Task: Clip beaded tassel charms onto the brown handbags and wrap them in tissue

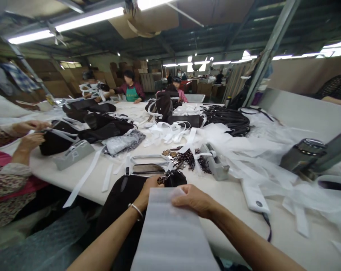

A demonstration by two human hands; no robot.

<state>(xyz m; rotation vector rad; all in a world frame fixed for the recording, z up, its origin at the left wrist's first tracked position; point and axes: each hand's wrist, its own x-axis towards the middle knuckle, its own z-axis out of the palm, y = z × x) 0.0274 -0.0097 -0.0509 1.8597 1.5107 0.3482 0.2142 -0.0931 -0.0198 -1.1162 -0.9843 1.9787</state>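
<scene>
A long white foam strip point(170, 233) hangs toward me at the table's front edge. My right hand point(194, 199) pinches its top right corner between thumb and fingers. Behind the strip's top left corner, my left hand point(150, 188), with a bracelet at the wrist, has its fingers closed at the dark metal chain point(160, 181) on a black bag point(118, 199). The strip covers part of this hand. The bag lies at the table edge, under my left forearm. Just beyond it are a clear-edged frame piece point(149, 162) and a pile of brown chains point(187, 160).
Grey plastic boxes point(215, 165) point(76, 153) stand right and left on the white table point(99, 171). A white power bank point(253, 195), a dark flask point(303, 154), black straps point(227, 116) and foam sheets lie right. Another person's hands point(32, 137) hold a black bag at left; more people sit beyond.
</scene>
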